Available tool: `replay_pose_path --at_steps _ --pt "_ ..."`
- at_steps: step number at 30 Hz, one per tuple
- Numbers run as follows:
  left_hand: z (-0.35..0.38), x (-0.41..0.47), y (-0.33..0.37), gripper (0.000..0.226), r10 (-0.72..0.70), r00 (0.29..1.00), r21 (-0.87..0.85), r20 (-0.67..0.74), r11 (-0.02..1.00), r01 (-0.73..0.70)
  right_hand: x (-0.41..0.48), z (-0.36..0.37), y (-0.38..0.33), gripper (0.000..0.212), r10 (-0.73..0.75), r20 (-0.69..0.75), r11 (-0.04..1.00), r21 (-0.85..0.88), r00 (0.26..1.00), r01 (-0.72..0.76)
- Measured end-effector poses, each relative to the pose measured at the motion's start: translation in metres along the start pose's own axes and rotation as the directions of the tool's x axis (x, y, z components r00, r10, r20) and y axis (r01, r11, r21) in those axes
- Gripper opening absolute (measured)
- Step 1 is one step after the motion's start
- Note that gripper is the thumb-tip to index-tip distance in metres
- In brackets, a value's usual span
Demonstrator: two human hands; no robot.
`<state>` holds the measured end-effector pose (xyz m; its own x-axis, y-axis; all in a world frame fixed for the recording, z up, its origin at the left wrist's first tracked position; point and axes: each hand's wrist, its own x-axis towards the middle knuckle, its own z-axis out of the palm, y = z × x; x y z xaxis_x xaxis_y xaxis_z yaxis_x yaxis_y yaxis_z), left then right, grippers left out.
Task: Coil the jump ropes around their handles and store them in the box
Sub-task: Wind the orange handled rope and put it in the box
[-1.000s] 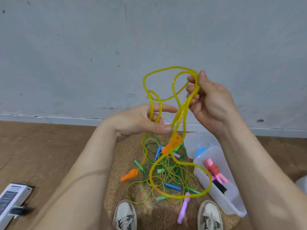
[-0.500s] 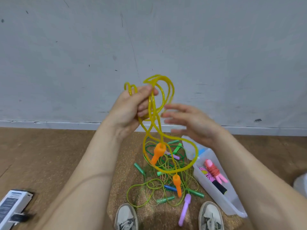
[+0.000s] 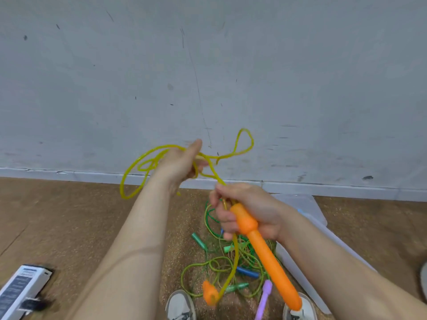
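My left hand [image 3: 182, 162] is raised in front of the wall and grips loose loops of a yellow jump rope [image 3: 138, 172]. Lower and to the right, my right hand [image 3: 249, 211] grips one orange handle [image 3: 268, 255] of that rope near its top end, the handle pointing down toward me. The rope's second orange handle [image 3: 209, 295] dangles blurred above the floor. A clear plastic box [image 3: 323, 236] stands on the floor at the right, largely behind my right arm.
A tangled pile of green and yellow-green ropes [image 3: 231, 257] with green, blue and purple handles lies on the brown floor between my shoes [image 3: 180, 306]. A white carton [image 3: 20, 289] lies at the lower left. A grey wall rises close ahead.
My right hand dropped from the loops and took hold of an orange handle. My left hand kept the yellow loops and swung them out to the left. The other handle now swings lower.
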<state>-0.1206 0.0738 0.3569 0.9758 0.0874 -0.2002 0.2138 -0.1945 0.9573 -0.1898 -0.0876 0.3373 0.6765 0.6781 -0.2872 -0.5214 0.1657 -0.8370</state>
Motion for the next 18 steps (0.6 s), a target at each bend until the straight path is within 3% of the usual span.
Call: replay_pose_path --at_steps 2,4,6,9,12,15,17,18 --pt "-0.004 -0.001 -0.007 0.047 -0.005 0.999 0.359 0.048 0.933 -0.013 -0.004 0.002 -0.01 0.023 -0.019 0.009 0.988 0.154 1.0 0.018" --pt "-0.004 -0.003 -0.006 0.044 0.028 0.999 0.457 0.016 0.889 -0.032 -0.006 0.0 -0.016 0.02 -0.041 -0.017 0.976 0.212 0.999 0.044" --pt "-0.005 -0.005 -0.004 0.038 0.041 0.998 0.389 -0.041 0.921 -0.022 -0.008 -0.004 -0.02 0.021 -0.045 -0.05 0.978 0.202 0.998 0.054" --pt "-0.008 -0.006 -0.001 0.033 -0.004 0.992 0.138 -0.125 0.99 0.021 -0.012 -0.011 -0.026 0.02 -0.039 -0.135 0.985 0.164 0.99 0.061" --pt "-0.019 -0.007 0.002 0.032 -0.046 0.988 -0.058 -0.144 0.998 0.038 -0.017 -0.029 -0.037 0.018 -0.13 -0.311 0.946 0.244 0.941 0.212" --pt "-0.029 -0.002 -0.002 0.035 0.003 0.972 0.004 -0.235 1.0 -0.002 -0.028 -0.05 -0.049 0.018 -0.205 -0.461 0.829 0.387 0.863 0.404" --pt "-0.036 0.002 -0.011 0.038 0.052 0.963 0.193 -0.266 0.981 0.0 -0.036 -0.058 -0.053 0.026 -0.225 -0.49 0.777 0.431 0.842 0.458" --pt "-0.039 0.003 -0.015 0.042 0.053 0.976 0.339 -0.212 0.94 0.023 -0.039 -0.06 -0.053 0.034 -0.229 -0.481 0.778 0.432 0.846 0.457"
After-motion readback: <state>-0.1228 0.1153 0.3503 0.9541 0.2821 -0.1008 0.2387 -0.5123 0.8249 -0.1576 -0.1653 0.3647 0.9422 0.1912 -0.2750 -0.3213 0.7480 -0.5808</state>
